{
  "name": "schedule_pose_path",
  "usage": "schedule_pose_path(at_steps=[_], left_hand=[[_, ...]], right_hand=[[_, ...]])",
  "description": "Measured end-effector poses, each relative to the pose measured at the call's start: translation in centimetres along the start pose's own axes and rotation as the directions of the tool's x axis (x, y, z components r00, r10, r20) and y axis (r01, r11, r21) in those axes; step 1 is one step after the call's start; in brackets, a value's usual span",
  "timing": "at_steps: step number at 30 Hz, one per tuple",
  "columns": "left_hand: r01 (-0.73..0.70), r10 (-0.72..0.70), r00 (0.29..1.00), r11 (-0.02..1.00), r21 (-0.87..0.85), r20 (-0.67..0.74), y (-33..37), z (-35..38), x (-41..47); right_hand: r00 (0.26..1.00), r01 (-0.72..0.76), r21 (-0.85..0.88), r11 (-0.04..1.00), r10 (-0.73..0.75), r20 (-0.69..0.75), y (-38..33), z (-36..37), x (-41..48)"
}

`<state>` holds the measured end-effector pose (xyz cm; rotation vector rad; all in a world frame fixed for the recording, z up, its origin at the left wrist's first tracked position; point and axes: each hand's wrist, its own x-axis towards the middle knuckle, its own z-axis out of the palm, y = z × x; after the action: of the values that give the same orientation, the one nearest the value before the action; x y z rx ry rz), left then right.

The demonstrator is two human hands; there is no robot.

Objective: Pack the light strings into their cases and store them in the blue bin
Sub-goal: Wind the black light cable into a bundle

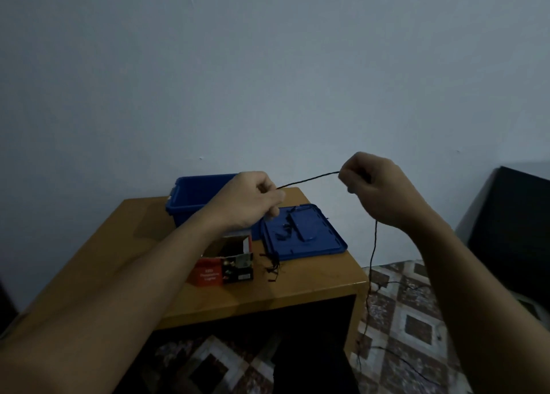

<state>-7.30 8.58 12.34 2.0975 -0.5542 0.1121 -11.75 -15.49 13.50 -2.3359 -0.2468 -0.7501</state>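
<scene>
- Above the counter [143, 245], a stretch of the dark light string [309, 180] is held taut between the left hand [253, 198] and the right hand [375, 188].
- The left end of that stretch is pinched between the thumb and curled fingers [275, 204] of the left hand, at the fingertips.
- The right end is gripped in the right hand, whose fingers are clenched round the string; the string enters at the thumb side and leaves below the heel of the hand.
- A red and black cardboard case [221, 270] stands open on the counter beneath the left forearm. White writing is printed on its red face, but it is too blurred to be read.
- No writing can be made out on the blue bin [193, 194] or on its lid [312, 242].
- The held stretch runs almost level, rising slightly from left to right.
- From the right hand the string hangs nearly straight down past the counter's right edge and trails across the patterned floor [416, 313].
- A dark tangle [272, 264] lies on the counter just beside the case and reaches onto the lid; whether it belongs to the held string cannot be told.
- The open bin stands at the back of the counter, and the lid lies flat to its right.
</scene>
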Motion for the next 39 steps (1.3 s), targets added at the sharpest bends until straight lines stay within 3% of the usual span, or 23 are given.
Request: schedule_pose_path(at_steps=[4, 10, 13, 16, 19, 21, 27, 30, 33, 37, 39], left_hand=[[-0.001, 0.004, 1.0, 0.986, -0.168, 0.017, 1.6, -1.1, -3.7], [-0.007, 0.022, 0.998, 0.964, -0.267, 0.055, 2.8, -1.2, -6.6], [0.001, 0.014, 0.999, 0.951, -0.311, 0.048, 2.8, -1.4, -7.1], [0.061, -0.039, 0.997, 0.907, -0.417, 0.062, 2.7, -1.7, -7.5], [0.125, -0.085, 0.99, 0.896, -0.426, 0.112, 2.0, -2.0, -7.9], [0.141, -0.103, 0.988, 0.905, -0.401, 0.117, 1.4, -2.1, -8.1], [0.15, -0.116, 0.988, 0.886, -0.438, 0.104, 1.1, -2.2, -7.7], [0.159, -0.108, 0.985, 0.863, -0.48, 0.133, 1.5, -2.3, -7.5], [0.174, -0.109, 0.981, 0.865, -0.47, 0.162, 1.7, -2.5, -7.4], [0.185, -0.111, 0.976, 0.875, -0.447, 0.186, 1.6, -2.8, -7.3], [0.203, -0.125, 0.972, 0.871, -0.448, 0.197, 1.5, -3.0, -7.3]], right_hand=[[1.0, -0.008, 0.093, 0.996, 0.009, -0.016, -2.0, -1.4, -1.7], [0.97, -0.034, 0.322, 0.946, -0.047, 0.24, -4.9, 0.0, -3.5], [0.946, -0.006, 0.378, 0.926, -0.117, 0.301, -6.0, 1.8, -3.9], [0.966, 0.056, 0.407, 0.912, -0.152, 0.208, -6.7, 3.1, -3.9], [0.999, 0.04, 0.471, 0.881, -0.046, 0.001, -6.9, 3.9, -3.3], [0.998, 0.001, 0.486, 0.874, 0.027, -0.051, -6.8, 4.0, -2.9], [0.964, -0.055, 0.453, 0.89, -0.07, 0.255, -7.2, 4.1, -2.9], [0.94, 0.002, 0.4, 0.917, -0.137, 0.311, -7.4, 4.2, -3.0], [0.973, 0.062, 0.381, 0.923, -0.141, 0.184, -7.2, 4.5, -2.8], [0.997, 0.052, 0.466, 0.883, -0.019, -0.076, -7.5, 5.0, -2.2], [0.996, 0.029, 0.497, 0.867, 0.019, -0.091, -7.9, 4.8, -2.0]])
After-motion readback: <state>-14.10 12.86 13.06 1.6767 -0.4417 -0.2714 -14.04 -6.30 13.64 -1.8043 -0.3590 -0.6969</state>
